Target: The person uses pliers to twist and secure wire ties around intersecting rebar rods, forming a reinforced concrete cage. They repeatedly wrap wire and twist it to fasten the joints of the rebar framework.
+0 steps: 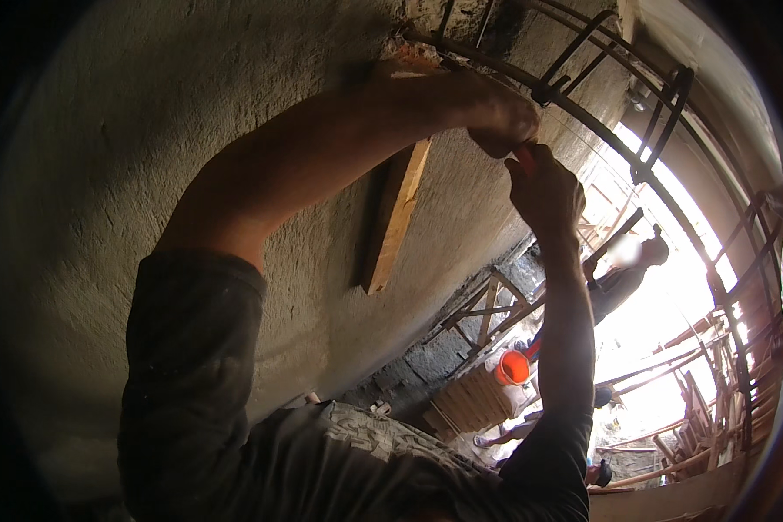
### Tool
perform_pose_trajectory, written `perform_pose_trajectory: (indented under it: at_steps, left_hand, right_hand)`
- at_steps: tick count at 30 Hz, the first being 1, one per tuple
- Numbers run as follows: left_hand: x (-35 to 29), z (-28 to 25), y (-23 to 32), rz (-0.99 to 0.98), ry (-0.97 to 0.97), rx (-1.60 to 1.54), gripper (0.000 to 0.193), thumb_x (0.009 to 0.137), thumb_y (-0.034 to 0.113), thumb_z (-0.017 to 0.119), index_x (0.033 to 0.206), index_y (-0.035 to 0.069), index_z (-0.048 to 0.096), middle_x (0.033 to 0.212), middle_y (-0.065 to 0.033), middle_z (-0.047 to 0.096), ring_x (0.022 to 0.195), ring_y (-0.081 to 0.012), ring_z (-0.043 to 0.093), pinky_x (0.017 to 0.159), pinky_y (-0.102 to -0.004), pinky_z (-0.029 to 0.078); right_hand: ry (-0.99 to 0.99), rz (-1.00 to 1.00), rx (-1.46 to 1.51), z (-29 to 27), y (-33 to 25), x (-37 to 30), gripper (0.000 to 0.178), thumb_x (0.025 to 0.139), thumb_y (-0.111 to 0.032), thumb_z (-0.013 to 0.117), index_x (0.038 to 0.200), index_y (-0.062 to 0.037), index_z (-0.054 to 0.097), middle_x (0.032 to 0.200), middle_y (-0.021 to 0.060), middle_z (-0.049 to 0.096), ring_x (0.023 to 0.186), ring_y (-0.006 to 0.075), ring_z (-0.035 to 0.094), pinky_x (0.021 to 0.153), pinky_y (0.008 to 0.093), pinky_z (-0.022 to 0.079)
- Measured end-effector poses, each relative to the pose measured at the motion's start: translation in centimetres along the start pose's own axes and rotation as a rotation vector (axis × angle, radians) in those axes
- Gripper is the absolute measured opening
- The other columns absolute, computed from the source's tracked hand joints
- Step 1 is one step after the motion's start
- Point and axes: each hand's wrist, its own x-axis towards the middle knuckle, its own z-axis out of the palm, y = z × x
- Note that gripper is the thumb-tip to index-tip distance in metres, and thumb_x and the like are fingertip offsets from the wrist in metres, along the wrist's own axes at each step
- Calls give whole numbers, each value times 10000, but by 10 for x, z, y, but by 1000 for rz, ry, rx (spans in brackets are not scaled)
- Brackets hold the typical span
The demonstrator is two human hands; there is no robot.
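Both my arms reach up to the steel rebar cage point(583, 117), which bends across the top right. My left hand point(503, 117) is closed just below a rebar bar, beside the cage's stirrups; what its fingers hold is hidden. Just under it, my right hand point(548, 191) is closed around something with a small red part point(525, 159), perhaps a tool handle; its kind does not show. The two hands nearly touch. Behind my left forearm, a wooden board point(398, 222) stands out along the rough plastered wall point(313, 252).
Far below, an orange bucket point(513, 367) stands by stacked wooden boards point(474, 400). A person point(622, 278) in dark clothes stands in the bright opening on the right. Loose timber point(696, 418) lies at the lower right, with a wooden frame point(489, 309) near the wall's foot.
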Motion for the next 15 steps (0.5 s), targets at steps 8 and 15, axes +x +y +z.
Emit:
perform_pose_trajectory:
  at_steps: [8,15]
  left_hand:
    - [-15,34,2,-16,522,-51,215,852,167,686,1051,143,764,986,-84,754,948,-261,743,759,-429,601]
    - [-17,23,14,-125,393,-17,140,871,199,690,964,144,778,937,-68,761,900,-270,757,748,-427,606]
  right_hand:
    - [-221,27,6,-23,5,16,377,900,-351,720,1201,-133,656,1031,210,746,978,403,725,862,515,572]
    - [-199,34,88,-8,8,16,241,883,-233,658,1065,-76,681,973,229,735,953,432,714,836,509,574]
